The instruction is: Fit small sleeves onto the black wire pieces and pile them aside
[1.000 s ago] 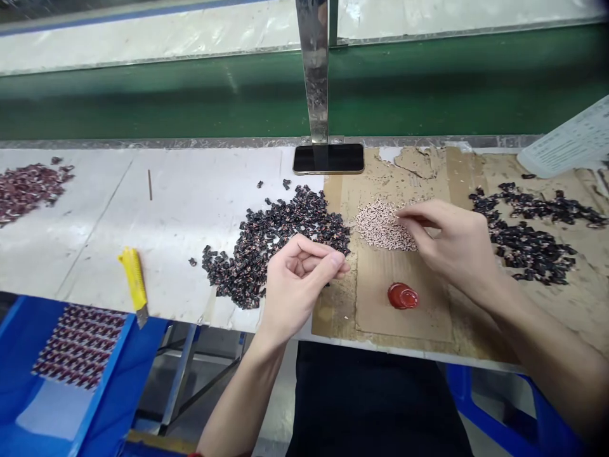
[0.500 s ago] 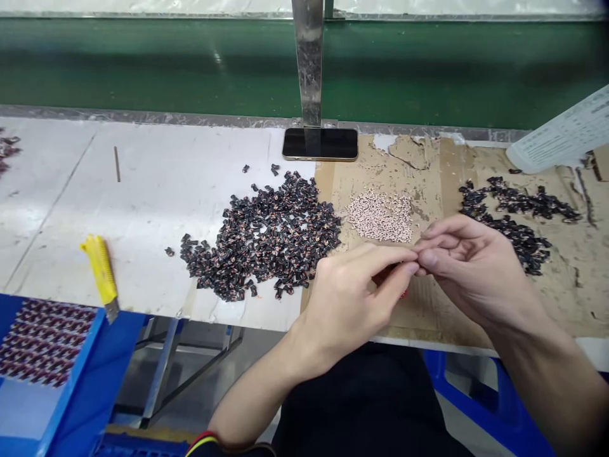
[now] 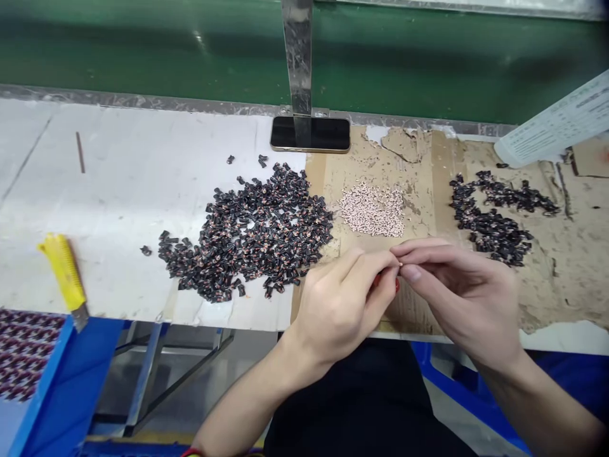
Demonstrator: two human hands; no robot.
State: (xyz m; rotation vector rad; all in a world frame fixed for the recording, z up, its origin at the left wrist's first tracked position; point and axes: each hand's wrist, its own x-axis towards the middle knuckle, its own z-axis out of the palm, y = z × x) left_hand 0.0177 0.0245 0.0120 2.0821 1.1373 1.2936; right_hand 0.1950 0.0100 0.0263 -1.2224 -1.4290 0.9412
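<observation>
My left hand [image 3: 340,301] is closed, fingertips pinched near the cardboard's front edge, with a small red object [image 3: 396,285] partly showing beneath its fingers. Touching it from the right, my right hand [image 3: 469,289] pinches a tiny piece [image 3: 400,265] between thumb and finger; only a pale speck shows. Just beyond the hands lies a patch of small pinkish pieces [image 3: 371,209] on brown cardboard [image 3: 419,209]. A large pile of small black parts [image 3: 257,231] is to the left, and a smaller dark pile [image 3: 495,219] is to the right.
A phone [image 3: 310,134] lies at the foot of a metal post [image 3: 299,57]. At the left front edge is a yellow cutter [image 3: 63,271], above a blue tray [image 3: 78,374] of dark red parts. A white printed cylinder [image 3: 556,124] leans in from the right.
The view has shifted, so the table items appear further left and slightly higher. My hands stay together; the right hand's fingers lie flatter, and a pale speck now shows between the fingertips.
</observation>
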